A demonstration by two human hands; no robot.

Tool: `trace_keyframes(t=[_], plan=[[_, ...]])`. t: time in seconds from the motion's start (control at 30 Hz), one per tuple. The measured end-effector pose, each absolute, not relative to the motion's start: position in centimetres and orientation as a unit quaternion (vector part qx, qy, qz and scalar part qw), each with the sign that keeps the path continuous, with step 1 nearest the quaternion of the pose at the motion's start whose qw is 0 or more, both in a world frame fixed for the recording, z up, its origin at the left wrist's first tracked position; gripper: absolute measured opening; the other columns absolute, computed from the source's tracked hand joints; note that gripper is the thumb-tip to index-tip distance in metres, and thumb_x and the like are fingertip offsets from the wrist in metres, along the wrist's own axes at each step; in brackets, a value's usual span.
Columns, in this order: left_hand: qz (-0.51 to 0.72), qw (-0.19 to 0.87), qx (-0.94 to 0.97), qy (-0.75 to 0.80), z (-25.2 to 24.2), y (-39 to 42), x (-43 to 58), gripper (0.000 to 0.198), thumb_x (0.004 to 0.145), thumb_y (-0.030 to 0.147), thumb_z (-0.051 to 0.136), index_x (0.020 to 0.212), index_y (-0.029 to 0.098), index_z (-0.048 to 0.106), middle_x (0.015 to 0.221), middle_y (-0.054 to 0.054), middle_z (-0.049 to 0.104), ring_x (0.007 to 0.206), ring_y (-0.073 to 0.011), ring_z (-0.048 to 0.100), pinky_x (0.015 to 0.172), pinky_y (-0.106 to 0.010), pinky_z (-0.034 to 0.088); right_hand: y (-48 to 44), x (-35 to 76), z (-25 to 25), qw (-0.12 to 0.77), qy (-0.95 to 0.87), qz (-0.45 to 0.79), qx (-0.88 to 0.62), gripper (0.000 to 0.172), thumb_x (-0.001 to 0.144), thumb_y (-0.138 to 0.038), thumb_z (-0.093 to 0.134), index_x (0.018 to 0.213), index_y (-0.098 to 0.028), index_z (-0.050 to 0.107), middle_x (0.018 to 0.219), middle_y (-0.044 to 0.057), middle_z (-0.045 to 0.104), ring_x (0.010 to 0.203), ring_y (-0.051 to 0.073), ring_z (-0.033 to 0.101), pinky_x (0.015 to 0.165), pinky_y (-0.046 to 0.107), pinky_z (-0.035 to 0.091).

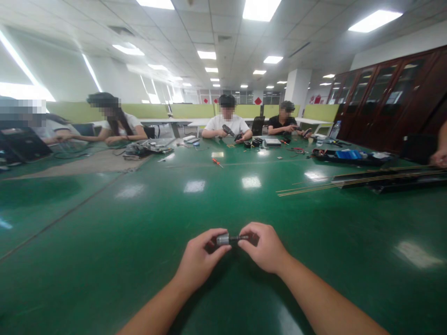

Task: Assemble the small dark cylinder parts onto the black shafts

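Between my hands, just above the green table (223,200), a small silver metal cylinder with a dark ridged shaft (223,239) lies level, pointing right. Its exact kind is too small to tell. My left hand (199,260) pinches the thick silver end between thumb and fingers. With its thumb and fingertips, my right hand (263,246) grips the thin shaft near its far end. The fingers hide both ends in part.
A red screwdriver (217,162) lies farther back. Long thin rods (314,187) stick out at the right, near a black tray (349,158) with blue items. Several people sit around the table; one opposite holds a dark tool (228,130). Electronic parts (150,148) lie at the left.
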State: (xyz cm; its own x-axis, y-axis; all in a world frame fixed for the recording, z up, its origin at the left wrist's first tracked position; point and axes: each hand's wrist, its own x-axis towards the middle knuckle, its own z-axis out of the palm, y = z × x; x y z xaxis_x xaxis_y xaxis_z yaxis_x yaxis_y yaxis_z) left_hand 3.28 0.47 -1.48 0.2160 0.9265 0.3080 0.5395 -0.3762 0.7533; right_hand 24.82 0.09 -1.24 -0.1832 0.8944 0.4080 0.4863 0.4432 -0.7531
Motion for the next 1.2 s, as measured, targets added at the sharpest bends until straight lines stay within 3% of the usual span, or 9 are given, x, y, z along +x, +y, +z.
trace_keyframes(t=[1.2], plan=[[0.390, 0.249, 0.733, 0.500, -1.41, 0.36, 3.27, 0.031, 0.078, 0.037, 0.073, 0.107, 0.025, 0.073, 0.102, -0.003, 0.075, 0.081, -0.0195, 0.068, 0.077, -0.033, 0.053, 0.22, 25.07, -1.40, 0.433, -0.727, 0.247, -0.472, 0.003, 0.078, -0.019, 0.069, 0.080, -0.019, 0.070, 0.075, 0.001, 0.068, 0.069, 0.016, 0.061, 0.065, 0.026, 0.045]])
